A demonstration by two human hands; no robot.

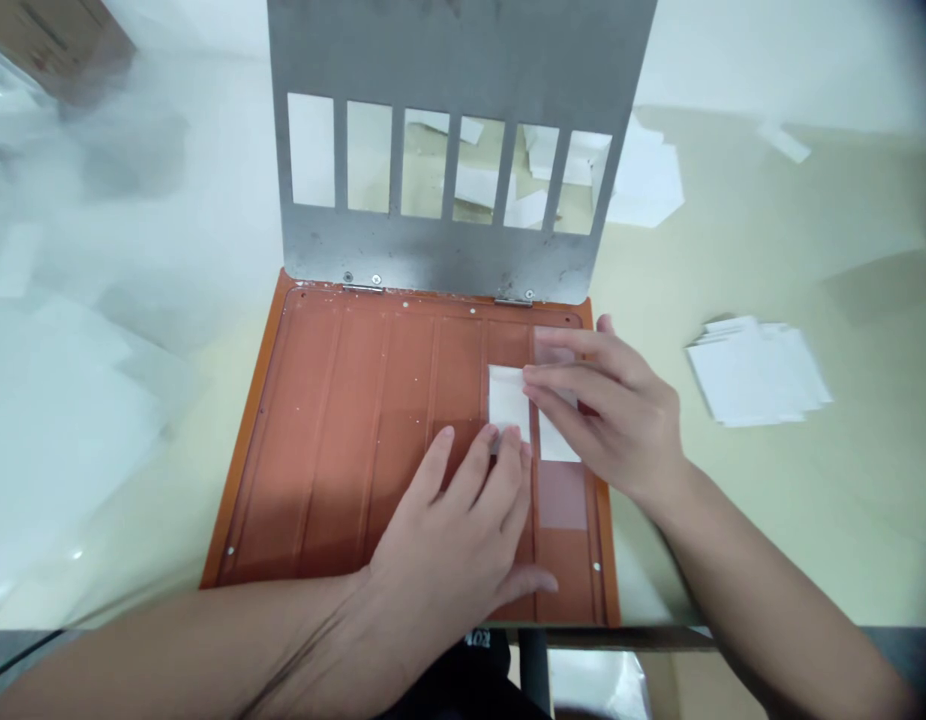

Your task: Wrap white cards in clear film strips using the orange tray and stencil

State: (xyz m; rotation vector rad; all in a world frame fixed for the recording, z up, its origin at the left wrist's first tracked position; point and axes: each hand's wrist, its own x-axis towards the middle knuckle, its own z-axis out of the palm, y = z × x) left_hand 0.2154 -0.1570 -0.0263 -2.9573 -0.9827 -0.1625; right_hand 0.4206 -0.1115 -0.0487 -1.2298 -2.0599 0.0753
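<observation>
A small white card [509, 395] lay flat on the orange board [347, 430], toward its right side, just left of a second white piece [559, 445] that rested over a translucent strip [562, 495]. The left hand [463, 520] was held palm down with its fingers loosely spread, and the card's near end was touched by its fingertips. At the card's far right corner the fingertips of the right hand [613, 400] were gathered; whether the edge was pinched or merely steadied could not be told. Skewing was judged the likeliest fault: if the two hands were pushed unevenly, the card could be turned across the shallow ridges [433, 370]. The second piece, partly covered by the right hand, could be dragged out of line by a brushing finger, and the strip beneath could be creased or carried along. Specks [416, 380] were scattered over the board, and poor seating could be caused if any were trapped under the card. At the far edge the windowed metal plate [455, 255] was raised on its hinges [514, 300]; if it were knocked, the fingers could be struck or the card displaced.
</observation>
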